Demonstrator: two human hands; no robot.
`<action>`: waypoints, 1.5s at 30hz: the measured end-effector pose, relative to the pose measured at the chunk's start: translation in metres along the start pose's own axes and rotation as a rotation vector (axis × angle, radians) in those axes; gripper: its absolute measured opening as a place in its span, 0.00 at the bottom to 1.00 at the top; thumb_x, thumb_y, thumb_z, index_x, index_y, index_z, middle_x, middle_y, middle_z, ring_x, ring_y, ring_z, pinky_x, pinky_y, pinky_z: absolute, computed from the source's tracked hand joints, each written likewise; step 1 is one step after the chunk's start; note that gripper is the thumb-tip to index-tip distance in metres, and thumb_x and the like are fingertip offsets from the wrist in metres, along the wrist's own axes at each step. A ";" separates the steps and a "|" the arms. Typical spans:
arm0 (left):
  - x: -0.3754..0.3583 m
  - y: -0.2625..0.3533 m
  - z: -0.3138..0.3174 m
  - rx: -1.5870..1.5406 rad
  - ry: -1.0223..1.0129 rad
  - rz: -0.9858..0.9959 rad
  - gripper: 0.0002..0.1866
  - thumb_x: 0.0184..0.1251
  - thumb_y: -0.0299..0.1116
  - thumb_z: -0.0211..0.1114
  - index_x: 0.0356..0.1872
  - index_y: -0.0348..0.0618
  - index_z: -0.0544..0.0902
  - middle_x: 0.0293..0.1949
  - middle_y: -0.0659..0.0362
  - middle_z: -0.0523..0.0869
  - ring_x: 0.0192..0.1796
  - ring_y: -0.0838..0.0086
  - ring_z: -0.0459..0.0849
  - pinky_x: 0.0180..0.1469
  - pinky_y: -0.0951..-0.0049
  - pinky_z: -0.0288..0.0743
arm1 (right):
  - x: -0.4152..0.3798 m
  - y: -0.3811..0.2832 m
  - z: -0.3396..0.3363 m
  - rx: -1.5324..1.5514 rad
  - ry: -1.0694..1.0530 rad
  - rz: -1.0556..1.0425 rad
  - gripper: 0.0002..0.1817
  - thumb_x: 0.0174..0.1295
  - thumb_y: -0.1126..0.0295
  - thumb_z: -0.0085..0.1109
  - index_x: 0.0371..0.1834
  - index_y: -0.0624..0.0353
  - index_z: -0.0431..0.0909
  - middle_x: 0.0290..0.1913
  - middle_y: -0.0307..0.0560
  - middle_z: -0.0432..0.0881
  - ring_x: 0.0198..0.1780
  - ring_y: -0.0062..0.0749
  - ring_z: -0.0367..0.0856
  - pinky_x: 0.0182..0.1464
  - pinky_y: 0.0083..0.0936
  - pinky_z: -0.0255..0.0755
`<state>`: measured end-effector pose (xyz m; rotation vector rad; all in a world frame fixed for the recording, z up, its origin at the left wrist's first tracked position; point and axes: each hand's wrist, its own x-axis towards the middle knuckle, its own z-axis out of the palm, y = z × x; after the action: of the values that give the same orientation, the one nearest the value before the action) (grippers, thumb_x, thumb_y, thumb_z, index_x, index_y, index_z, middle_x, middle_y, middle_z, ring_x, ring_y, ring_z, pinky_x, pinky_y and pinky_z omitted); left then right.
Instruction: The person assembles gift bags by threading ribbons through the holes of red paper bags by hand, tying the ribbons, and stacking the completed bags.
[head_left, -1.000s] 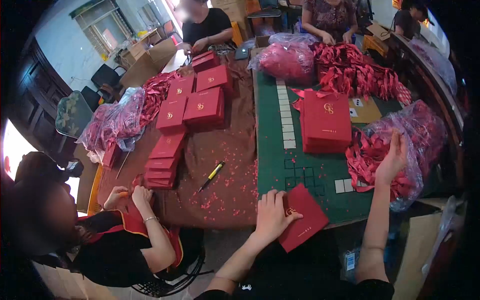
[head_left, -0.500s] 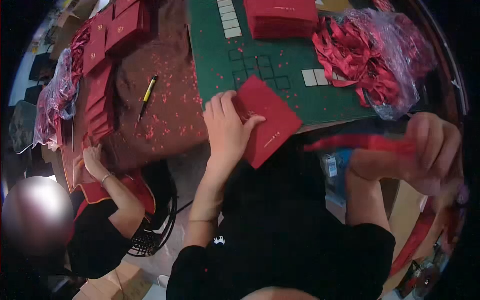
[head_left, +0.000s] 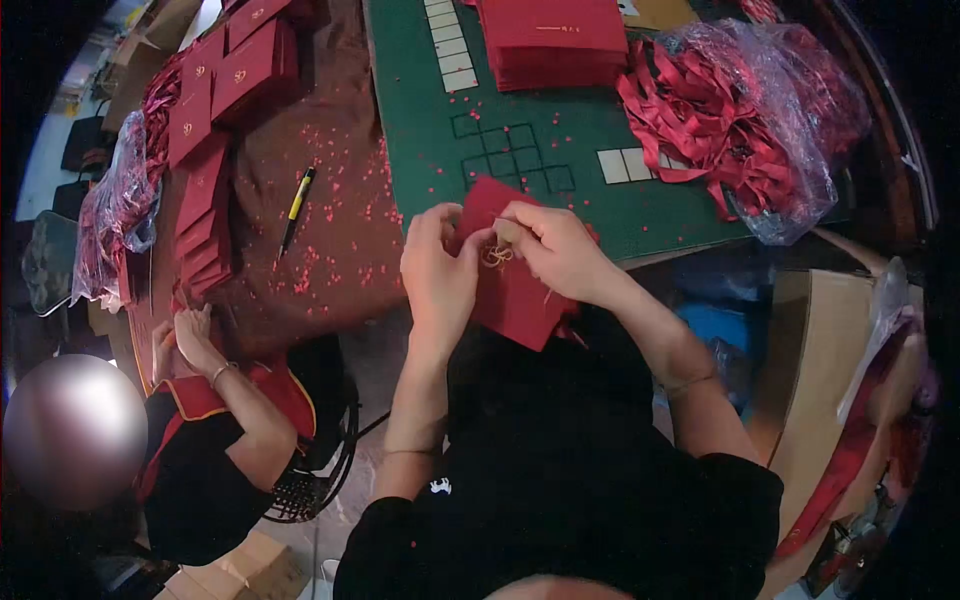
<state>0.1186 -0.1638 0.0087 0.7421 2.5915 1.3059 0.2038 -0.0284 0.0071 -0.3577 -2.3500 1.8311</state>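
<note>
A dark red folded card or envelope [head_left: 512, 305] with a gold emblem lies tilted at the front edge of the green mat. My left hand [head_left: 438, 275] grips its left edge, thumb bent over the front and fingers curled behind. My right hand [head_left: 562, 252] reaches across the card's upper part in a pinch just above the emblem, close to my left thumb. What sits between those fingertips is hidden. A dark red strip end [head_left: 573, 333] pokes out at the card's lower right side.
A stack of red cards [head_left: 555, 45] and a plastic bag of red ribbons [head_left: 690, 130] lie on the green mat [head_left: 415, 130]. On the brown cloth are red scraps and a yellow-black pen [head_left: 297, 210]. A co-worker's hands [head_left: 190, 340] work beside more red cards [head_left: 205, 215].
My right hand has come in from the far right, where it held a red ribbon, to pinch at the card. My left hand keeps its hold, its thumb now drawn in.
</note>
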 end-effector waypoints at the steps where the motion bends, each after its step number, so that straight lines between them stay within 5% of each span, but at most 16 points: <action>1: -0.001 -0.006 0.002 0.022 0.030 0.097 0.16 0.51 0.22 0.71 0.43 0.34 0.78 0.35 0.52 0.81 0.38 0.64 0.82 0.42 0.69 0.76 | 0.002 0.001 0.000 0.002 0.003 -0.002 0.12 0.69 0.65 0.50 0.36 0.65 0.74 0.33 0.60 0.79 0.38 0.54 0.80 0.36 0.38 0.71; 6: -0.001 -0.015 0.004 -0.013 0.048 0.176 0.14 0.56 0.21 0.69 0.44 0.32 0.80 0.40 0.52 0.85 0.44 0.72 0.84 0.46 0.73 0.77 | 0.007 0.009 0.006 -0.232 0.015 -0.102 0.14 0.69 0.63 0.49 0.33 0.64 0.74 0.31 0.59 0.80 0.37 0.58 0.79 0.36 0.46 0.71; 8: -0.002 -0.012 0.002 -0.170 -0.059 0.016 0.14 0.61 0.21 0.65 0.49 0.31 0.79 0.47 0.52 0.85 0.48 0.75 0.83 0.50 0.74 0.77 | 0.009 0.009 0.008 -0.285 0.045 -0.146 0.14 0.69 0.62 0.48 0.33 0.63 0.74 0.30 0.59 0.80 0.36 0.58 0.79 0.36 0.47 0.71; 16: -0.005 -0.015 0.004 -0.214 -0.065 0.032 0.14 0.65 0.18 0.59 0.51 0.31 0.78 0.46 0.51 0.86 0.49 0.74 0.84 0.51 0.73 0.77 | 0.011 0.005 0.018 -0.466 0.113 -0.110 0.16 0.67 0.61 0.49 0.29 0.63 0.75 0.26 0.57 0.81 0.31 0.58 0.80 0.33 0.50 0.71; 21: -0.008 -0.015 0.003 -0.137 -0.046 0.120 0.15 0.62 0.16 0.59 0.51 0.33 0.79 0.46 0.49 0.86 0.48 0.69 0.85 0.50 0.71 0.77 | 0.020 -0.006 0.007 -0.254 -0.009 0.034 0.16 0.64 0.63 0.52 0.24 0.65 0.77 0.26 0.59 0.80 0.32 0.56 0.80 0.34 0.48 0.70; 24: -0.010 -0.017 0.008 -0.070 0.044 0.244 0.14 0.59 0.18 0.61 0.47 0.36 0.81 0.43 0.48 0.86 0.44 0.56 0.85 0.46 0.65 0.79 | 0.025 0.001 0.008 -0.205 -0.024 0.048 0.17 0.62 0.63 0.54 0.22 0.65 0.77 0.26 0.61 0.79 0.32 0.57 0.79 0.34 0.48 0.69; 28: -0.013 -0.017 0.006 0.024 0.077 0.394 0.15 0.60 0.18 0.61 0.49 0.35 0.80 0.43 0.48 0.86 0.43 0.59 0.86 0.46 0.67 0.79 | 0.028 0.001 0.009 -0.130 -0.035 0.113 0.16 0.61 0.63 0.55 0.22 0.65 0.78 0.26 0.60 0.79 0.31 0.57 0.80 0.33 0.47 0.70; 29: -0.014 -0.015 0.008 -0.142 0.067 0.254 0.16 0.61 0.18 0.61 0.52 0.34 0.79 0.43 0.50 0.86 0.44 0.65 0.85 0.47 0.69 0.78 | 0.025 0.001 0.009 -0.286 0.007 -0.076 0.15 0.63 0.63 0.53 0.25 0.63 0.78 0.25 0.58 0.81 0.30 0.54 0.81 0.32 0.45 0.72; 31: -0.015 -0.012 0.011 -0.463 0.046 -0.027 0.18 0.64 0.19 0.60 0.56 0.33 0.77 0.43 0.54 0.86 0.46 0.76 0.83 0.48 0.74 0.77 | 0.016 -0.012 0.010 -0.520 0.034 -0.115 0.14 0.64 0.63 0.52 0.27 0.62 0.78 0.25 0.57 0.81 0.30 0.53 0.82 0.32 0.45 0.74; 33: -0.019 -0.008 0.013 -0.626 -0.030 -0.121 0.19 0.66 0.19 0.60 0.58 0.34 0.76 0.48 0.55 0.84 0.49 0.78 0.80 0.52 0.76 0.75 | 0.011 -0.040 0.006 -0.836 -0.053 -0.084 0.13 0.66 0.62 0.48 0.31 0.60 0.77 0.26 0.54 0.83 0.30 0.50 0.84 0.33 0.45 0.76; 37: -0.013 -0.006 0.011 -1.159 -0.276 -0.485 0.20 0.72 0.22 0.53 0.63 0.33 0.70 0.51 0.55 0.83 0.51 0.78 0.81 0.53 0.78 0.73 | 0.016 -0.022 -0.012 -0.821 -0.112 -0.094 0.16 0.68 0.60 0.45 0.32 0.61 0.76 0.32 0.58 0.83 0.35 0.54 0.83 0.36 0.50 0.74; 40: -0.010 -0.009 0.005 -0.505 -0.361 -0.148 0.20 0.72 0.22 0.53 0.63 0.37 0.72 0.47 0.54 0.84 0.46 0.75 0.81 0.51 0.75 0.74 | 0.024 -0.009 -0.030 -0.621 -0.254 -0.043 0.11 0.67 0.64 0.48 0.34 0.60 0.73 0.31 0.56 0.80 0.37 0.54 0.79 0.35 0.43 0.69; 41: -0.010 -0.023 0.013 -0.319 -0.231 0.210 0.21 0.65 0.19 0.57 0.60 0.39 0.75 0.42 0.52 0.82 0.42 0.69 0.80 0.47 0.71 0.75 | 0.025 -0.007 -0.033 -0.539 -0.289 -0.032 0.09 0.67 0.66 0.48 0.35 0.60 0.74 0.31 0.57 0.79 0.38 0.54 0.79 0.35 0.42 0.69; 42: -0.006 -0.013 0.004 -0.060 -0.126 0.383 0.21 0.61 0.18 0.58 0.57 0.38 0.76 0.41 0.51 0.80 0.42 0.64 0.79 0.45 0.68 0.74 | 0.024 -0.002 -0.036 -0.453 -0.283 -0.053 0.08 0.65 0.68 0.50 0.36 0.62 0.73 0.35 0.58 0.80 0.42 0.58 0.78 0.39 0.47 0.69; 43: -0.003 -0.002 -0.004 0.210 -0.023 0.539 0.22 0.56 0.16 0.59 0.55 0.37 0.77 0.40 0.50 0.78 0.41 0.59 0.77 0.44 0.65 0.73 | 0.023 -0.001 -0.037 -0.358 -0.272 -0.090 0.08 0.65 0.68 0.50 0.36 0.63 0.73 0.33 0.56 0.80 0.38 0.53 0.79 0.37 0.42 0.69; 45: 0.007 -0.014 0.012 -0.012 -0.025 0.706 0.19 0.51 0.17 0.60 0.48 0.35 0.79 0.41 0.50 0.75 0.41 0.57 0.74 0.44 0.63 0.71 | 0.024 0.000 -0.042 -0.149 -0.326 -0.018 0.09 0.67 0.68 0.50 0.35 0.64 0.72 0.28 0.50 0.77 0.32 0.40 0.77 0.34 0.32 0.68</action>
<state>0.1116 -0.1592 -0.0092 1.7601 2.3701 1.4313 0.1916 0.0169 0.0162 -0.0544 -2.7015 1.8290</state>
